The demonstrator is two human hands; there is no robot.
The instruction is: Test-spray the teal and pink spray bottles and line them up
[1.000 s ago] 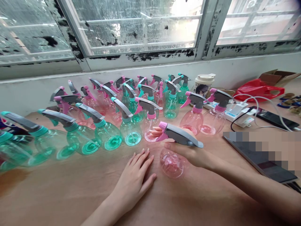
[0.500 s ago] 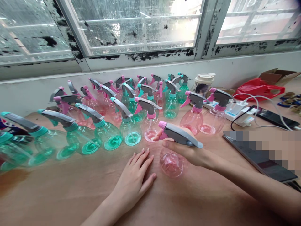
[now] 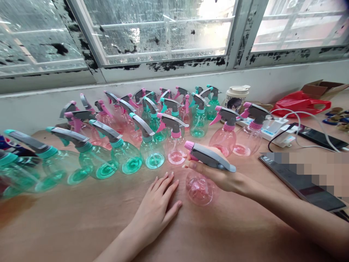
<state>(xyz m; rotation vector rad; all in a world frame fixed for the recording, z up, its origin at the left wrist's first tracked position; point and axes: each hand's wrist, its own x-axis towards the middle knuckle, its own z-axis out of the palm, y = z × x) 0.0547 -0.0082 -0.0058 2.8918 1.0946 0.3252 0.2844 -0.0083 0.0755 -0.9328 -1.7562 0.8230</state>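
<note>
My right hand (image 3: 218,173) is wrapped round the neck of a clear pink spray bottle (image 3: 201,191), under its grey spray head with a pink nozzle. The bottle stands upright on the wooden table (image 3: 103,222), and its neck is hidden by my fingers. One or two fingertips show by the pink trigger. My left hand (image 3: 156,203) lies flat on the table to the left of this bottle, fingers spread, holding nothing. Just beyond stands another pink spray bottle (image 3: 176,151), with a green spray bottle (image 3: 152,156) beside it.
Several green and pink spray bottles stand in rows toward the window wall. Two pink ones (image 3: 223,138) are at the right. Further right are a lidded cup (image 3: 236,96), a white power strip (image 3: 280,134) with cables, phones (image 3: 321,136), a red bag (image 3: 297,105) and a cardboard box (image 3: 321,89).
The fingers of my right hand at the trigger have shifted slightly, and less of the pink trigger shows. My left hand and the bottles stay in place; the view has moved a little.
</note>
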